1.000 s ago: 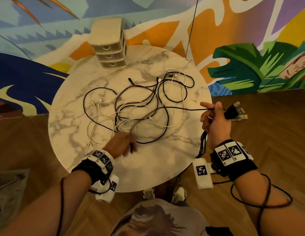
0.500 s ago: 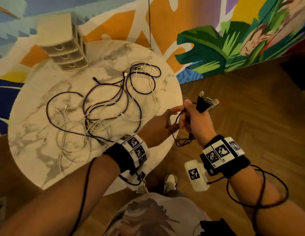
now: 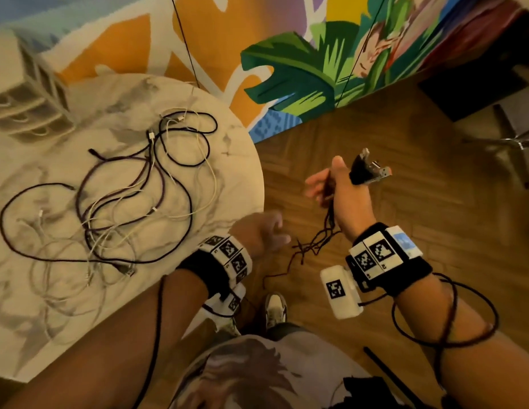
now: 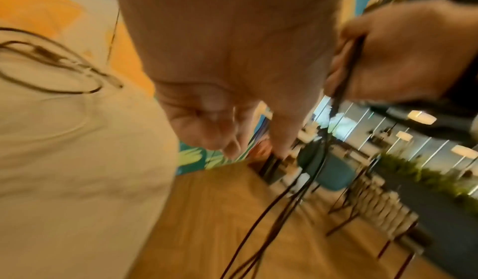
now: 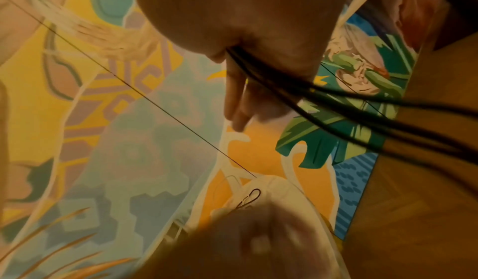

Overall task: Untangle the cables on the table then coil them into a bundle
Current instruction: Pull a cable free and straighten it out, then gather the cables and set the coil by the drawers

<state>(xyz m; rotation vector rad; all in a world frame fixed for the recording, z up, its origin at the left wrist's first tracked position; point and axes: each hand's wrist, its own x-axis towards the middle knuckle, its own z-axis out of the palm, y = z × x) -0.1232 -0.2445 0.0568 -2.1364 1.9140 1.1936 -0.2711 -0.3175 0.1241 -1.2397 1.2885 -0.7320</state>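
A tangle of black, purple and white cables (image 3: pixel 124 202) lies on the round marble table (image 3: pixel 236 172). Off the table's right edge, my right hand (image 3: pixel 331 187) grips a bunch of black cable (image 3: pixel 316 243). Its plugs (image 3: pixel 369 169) stick up past the thumb, and its loops hang down over the floor. The right wrist view shows those black strands (image 5: pixel 362 115) running out from under the curled fingers (image 5: pixel 240 99). My left hand (image 3: pixel 272 231) hovers at the table's edge, fingers loosely curled, holding nothing. In the left wrist view it (image 4: pixel 232 119) is bare beside the hanging cable (image 4: pixel 344 83).
A small beige drawer unit (image 3: pixel 27 93) stands at the table's far left. A painted mural wall runs behind the table. Wooden floor lies to the right, with a chair base (image 3: pixel 511 137) at the far right. My shoes (image 3: pixel 275 308) are below the hands.
My left hand has come away from the right hand and dropped back toward the table edge. The right hand keeps its cable bunch. The view has swung right.
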